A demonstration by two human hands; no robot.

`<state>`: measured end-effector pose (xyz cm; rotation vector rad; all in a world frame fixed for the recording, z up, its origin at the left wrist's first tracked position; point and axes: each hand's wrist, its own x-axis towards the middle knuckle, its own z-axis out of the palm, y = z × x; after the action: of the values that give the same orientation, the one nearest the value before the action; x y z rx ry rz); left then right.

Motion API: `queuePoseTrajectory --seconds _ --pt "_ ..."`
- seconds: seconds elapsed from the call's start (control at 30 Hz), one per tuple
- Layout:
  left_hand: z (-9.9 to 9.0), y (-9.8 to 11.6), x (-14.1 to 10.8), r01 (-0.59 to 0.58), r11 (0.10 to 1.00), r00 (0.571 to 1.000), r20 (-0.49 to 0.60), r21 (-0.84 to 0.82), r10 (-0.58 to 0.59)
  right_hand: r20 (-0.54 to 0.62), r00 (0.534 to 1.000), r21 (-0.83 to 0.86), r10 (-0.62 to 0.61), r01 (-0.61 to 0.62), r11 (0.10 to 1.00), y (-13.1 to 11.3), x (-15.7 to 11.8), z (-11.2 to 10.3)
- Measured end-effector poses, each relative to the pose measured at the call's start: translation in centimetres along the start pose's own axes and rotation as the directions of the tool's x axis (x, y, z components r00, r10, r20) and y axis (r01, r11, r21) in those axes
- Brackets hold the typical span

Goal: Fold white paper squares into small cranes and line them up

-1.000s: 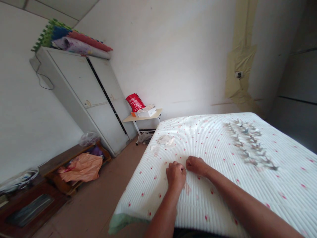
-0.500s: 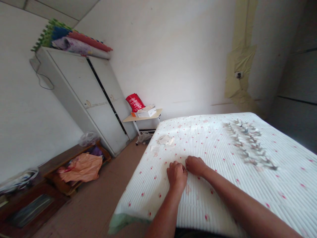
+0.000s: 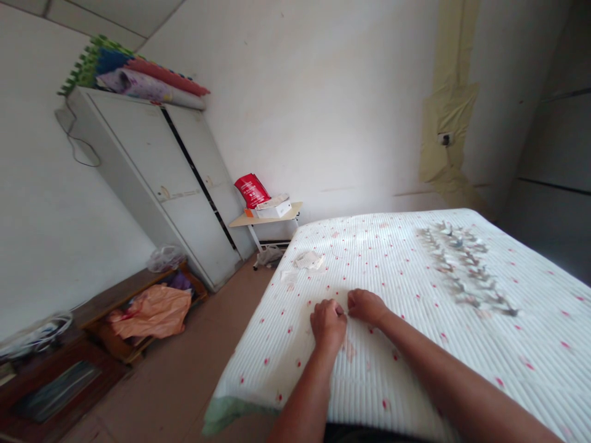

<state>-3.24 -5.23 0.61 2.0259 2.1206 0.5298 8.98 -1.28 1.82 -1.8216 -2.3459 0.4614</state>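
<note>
Both hands are together over the near part of a bed with a white ribbed cover (image 3: 406, 363) dotted with red flowers. My left hand (image 3: 329, 320) is closed, fingers curled inward. Close on its right, my right hand (image 3: 365, 306) is closed too, its fingertips pointing at the left hand. Whatever the fingers pinch is too small or hidden to make out. Beyond the hands lies a small pile of white paper pieces (image 3: 308, 259). To the right, several small folded paper figures (image 3: 466, 264), whitish and grey, stand in rows on the cover.
A small table (image 3: 240, 221) behind the bed holds a red bag (image 3: 252, 189) and a white box (image 3: 274, 210). A grey cabinet (image 3: 152, 166) stands left with rolled mats on top. Low wooden furniture with an orange plastic bag (image 3: 154, 311) lines the left wall.
The hands have drawn very slightly apart, the right one shifting a little to the right. Both fingers stay curled, and the things on the bed have not moved.
</note>
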Motion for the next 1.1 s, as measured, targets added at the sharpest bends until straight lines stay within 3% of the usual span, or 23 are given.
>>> queuePoseTrajectory --seconds 0.37,0.63,1.1 --pt "-0.1 0.0 0.1 -0.005 0.999 1.0 0.007 0.033 0.005 0.014 0.999 0.195 -0.032 0.029 0.98 1.5 0.6 0.3" --pt "0.0 -0.1 0.2 -0.01 1.0 1.0 -0.003 0.027 0.01 -0.044 0.998 0.144 0.043 -0.036 0.989 0.6 0.3 0.8" --pt "0.1 -0.1 0.2 -0.015 0.999 1.0 0.008 0.048 0.015 -0.015 1.0 0.166 -0.004 0.007 0.986 1.3 0.6 0.6"
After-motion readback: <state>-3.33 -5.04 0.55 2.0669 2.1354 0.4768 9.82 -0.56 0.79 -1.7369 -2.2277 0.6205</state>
